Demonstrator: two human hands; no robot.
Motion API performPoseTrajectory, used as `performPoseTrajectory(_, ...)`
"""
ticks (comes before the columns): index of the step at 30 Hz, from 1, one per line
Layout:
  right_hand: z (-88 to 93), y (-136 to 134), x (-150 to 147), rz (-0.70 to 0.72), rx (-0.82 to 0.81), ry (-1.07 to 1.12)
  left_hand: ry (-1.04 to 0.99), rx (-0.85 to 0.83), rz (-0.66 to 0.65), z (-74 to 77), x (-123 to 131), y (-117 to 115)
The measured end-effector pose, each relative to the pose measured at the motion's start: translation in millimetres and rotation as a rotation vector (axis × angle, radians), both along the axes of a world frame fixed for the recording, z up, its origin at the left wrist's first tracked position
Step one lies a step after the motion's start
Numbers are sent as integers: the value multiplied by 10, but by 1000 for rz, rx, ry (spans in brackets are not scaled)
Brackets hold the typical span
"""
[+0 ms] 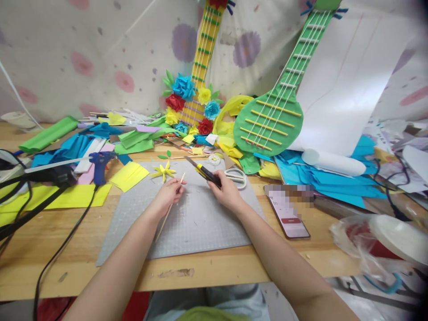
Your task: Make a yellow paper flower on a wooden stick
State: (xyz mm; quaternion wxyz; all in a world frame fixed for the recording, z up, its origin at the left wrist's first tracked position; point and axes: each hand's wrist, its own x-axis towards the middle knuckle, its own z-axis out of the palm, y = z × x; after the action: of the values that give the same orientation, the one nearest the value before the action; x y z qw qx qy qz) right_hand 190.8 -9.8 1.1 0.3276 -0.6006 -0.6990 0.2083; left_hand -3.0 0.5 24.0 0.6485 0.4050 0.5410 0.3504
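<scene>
My left hand [169, 195] is closed around a thin wooden stick [162, 224] that lies slanted over the grey cutting mat [197, 227]; the stick's tip pokes up past my fingers. My right hand [227, 190] grips a black and yellow utility knife [204, 172], blade pointing up and left, away from the stick. A yellow paper flower [163, 170] lies on the mat just beyond my left hand. White-handled scissors [236, 176] rest beside my right hand.
A phone [288, 211] lies right of the mat. A blue glue gun [99, 164] and black cables [50, 263] sit at left. Paper guitars, one green [270, 120] and one yellow [202, 53], lean at the back among coloured paper scraps. A white paper roll [334, 162] lies at right.
</scene>
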Motion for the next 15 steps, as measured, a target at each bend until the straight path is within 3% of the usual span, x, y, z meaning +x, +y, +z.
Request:
performPoseTrajectory(7,16,-111,-103,65,63,-256,90,49,-18,83,31,-59)
performPoseTrajectory(11,-32,-88,-99,-9,11,-320,-37,63,-67,60,15,-122)
performPoseTrajectory(15,-31,-91,-89,10,35,-376,59,115,-120,1,-6,-159)
